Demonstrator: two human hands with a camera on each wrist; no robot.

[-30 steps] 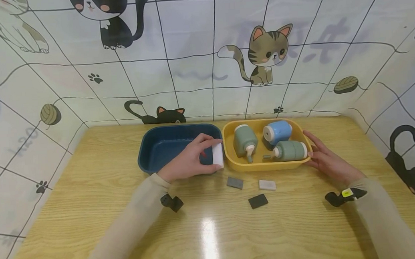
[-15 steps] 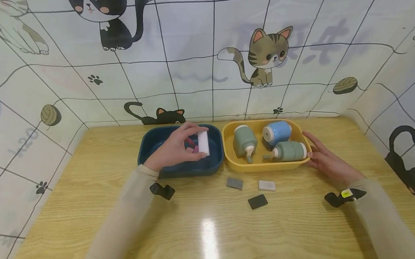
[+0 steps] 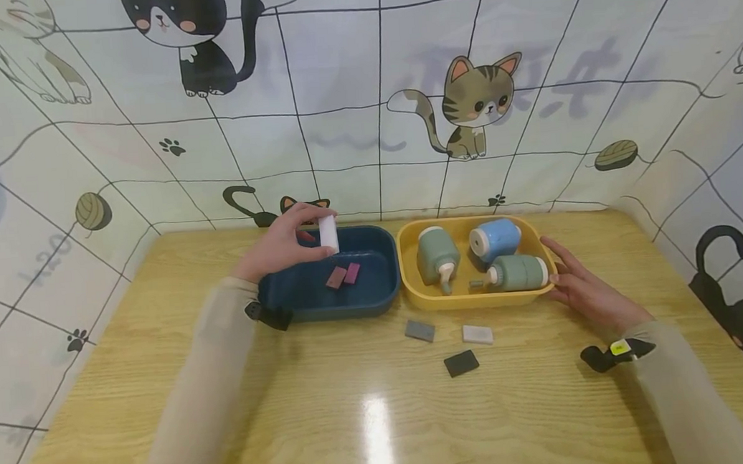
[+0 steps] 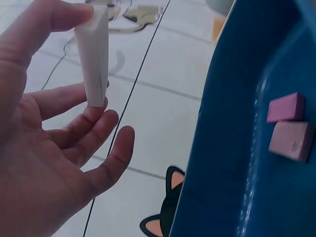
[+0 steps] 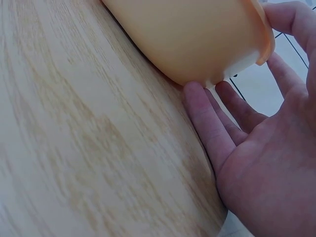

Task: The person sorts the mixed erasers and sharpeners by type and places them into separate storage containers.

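Observation:
My left hand point(image 3: 282, 244) pinches a white rectangular block point(image 3: 329, 235), held upright over the back left part of a dark blue bin point(image 3: 383, 307). The left wrist view shows the thumb at one end of the white block point(image 4: 94, 59) and fingertips at the other. On the bin's floor lie a dull pink block point(image 3: 336, 277) and a purple block point(image 4: 286, 108), side by side. My right hand point(image 3: 592, 294) touches the right end of a yellow bin point(image 3: 454, 302), its fingers fairly straight along the wall and rim.
Inside the yellow bin lie two green bottles point(image 3: 438, 252) with nozzles and a blue bottle point(image 3: 496, 239). On the wooden table point(image 3: 332, 407) in front are a grey block point(image 3: 420, 331), a white block point(image 3: 478, 334) and a black block point(image 3: 461, 363). A cat-print backdrop point(image 3: 352, 133) stands behind.
My left hand has carried the white block leftward and back, from the blue bin's right edge to its left side, uncovering the pink and purple blocks. My right hand has stayed at the yellow bin.

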